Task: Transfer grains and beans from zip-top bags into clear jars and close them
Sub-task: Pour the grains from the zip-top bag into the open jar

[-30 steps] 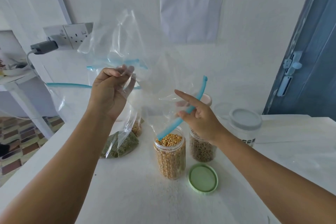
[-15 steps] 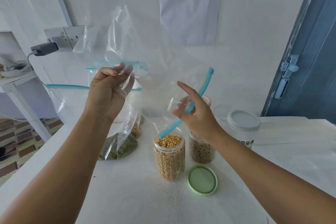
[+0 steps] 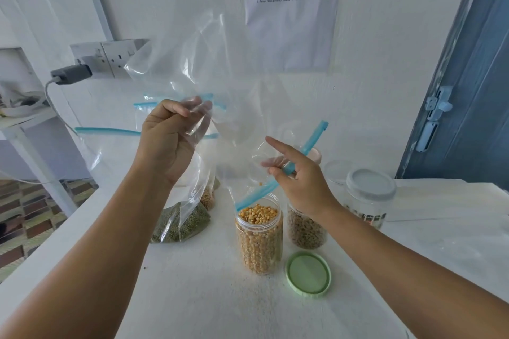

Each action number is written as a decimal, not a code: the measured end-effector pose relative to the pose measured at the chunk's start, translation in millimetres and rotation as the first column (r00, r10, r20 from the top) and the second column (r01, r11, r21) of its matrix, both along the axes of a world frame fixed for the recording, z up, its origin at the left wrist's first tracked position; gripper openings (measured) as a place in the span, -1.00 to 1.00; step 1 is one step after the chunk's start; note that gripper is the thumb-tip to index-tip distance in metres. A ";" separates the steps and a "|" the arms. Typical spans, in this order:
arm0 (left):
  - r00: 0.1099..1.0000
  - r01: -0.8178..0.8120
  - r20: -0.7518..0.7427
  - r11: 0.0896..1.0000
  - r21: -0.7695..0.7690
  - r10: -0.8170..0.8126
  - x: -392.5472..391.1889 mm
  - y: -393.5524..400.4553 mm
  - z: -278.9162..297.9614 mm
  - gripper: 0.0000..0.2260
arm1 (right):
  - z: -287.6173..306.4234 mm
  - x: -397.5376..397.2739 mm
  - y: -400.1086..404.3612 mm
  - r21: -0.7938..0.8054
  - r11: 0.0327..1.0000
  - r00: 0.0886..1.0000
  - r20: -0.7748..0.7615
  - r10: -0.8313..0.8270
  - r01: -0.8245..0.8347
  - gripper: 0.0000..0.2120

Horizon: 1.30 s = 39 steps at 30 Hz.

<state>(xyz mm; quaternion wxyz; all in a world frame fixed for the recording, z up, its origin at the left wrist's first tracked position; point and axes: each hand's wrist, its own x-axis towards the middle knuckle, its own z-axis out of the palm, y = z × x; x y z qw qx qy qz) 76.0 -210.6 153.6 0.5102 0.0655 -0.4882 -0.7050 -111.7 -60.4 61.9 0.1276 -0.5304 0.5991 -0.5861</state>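
Observation:
A nearly empty clear zip-top bag (image 3: 220, 77) hangs upside down over an open jar (image 3: 259, 231) full of yellow corn kernels. My left hand (image 3: 170, 140) grips the bag's film at mid-height. My right hand (image 3: 297, 176) pinches the bag's blue zip strip (image 3: 311, 140) just above the jar mouth, index finger sticking out. One kernel sits inside the bag near the mouth. The jar's green lid (image 3: 308, 273) lies flat on the table beside it. Behind the right wrist stands a second jar (image 3: 305, 231) of brownish grain, its top hidden.
A bag of green beans (image 3: 180, 221) and another zip-top bag (image 3: 208, 198) with tan grain lie at the left on the white table (image 3: 220, 305). A clear jar with a grey lid (image 3: 370, 195) stands right. A wall socket (image 3: 110, 56) with plug is behind; blue door at right.
The bag has been lifted slightly and its zip strip tilted steeper; both hands keep their hold. The camera view shifted a little.

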 end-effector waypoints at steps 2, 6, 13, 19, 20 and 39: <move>1.000 0.007 -0.005 1.000 -0.011 -0.007 1.1 1.5 1.4 -0.46 | -0.4 1.2 1.9 -0.025 0.999 1.000 -0.017 -0.023 0.023 -0.43; 0.999 0.030 -0.023 0.999 -0.017 -0.030 0.9 4.2 3.5 -0.46 | -1.0 4.2 6.7 -0.033 0.999 0.997 -0.081 0.000 -0.002 -0.24; 0.999 0.040 -0.021 0.999 0.016 -0.039 4.1 2.5 -4.1 -0.47 | 2.9 5.2 10.5 -0.009 1.000 0.987 -0.162 0.014 -0.015 -0.16; 0.999 0.049 -0.019 0.999 0.011 -0.049 4.2 4.8 2.0 -0.48 | -7.7 8.4 9.2 0.047 0.988 0.990 0.007 0.144 -0.144 -0.16; 0.999 0.053 -0.011 0.999 0.005 -0.053 3.1 7.1 2.4 -0.48 | -8.3 8.7 7.9 0.024 0.993 0.994 0.013 0.111 -0.111 -0.19; 0.997 0.057 0.044 0.998 -0.033 -0.056 -2.4 14.9 -3.1 -0.52 | -11.5 11.4 8.0 -0.014 0.999 0.998 -0.017 -0.053 0.053 -0.23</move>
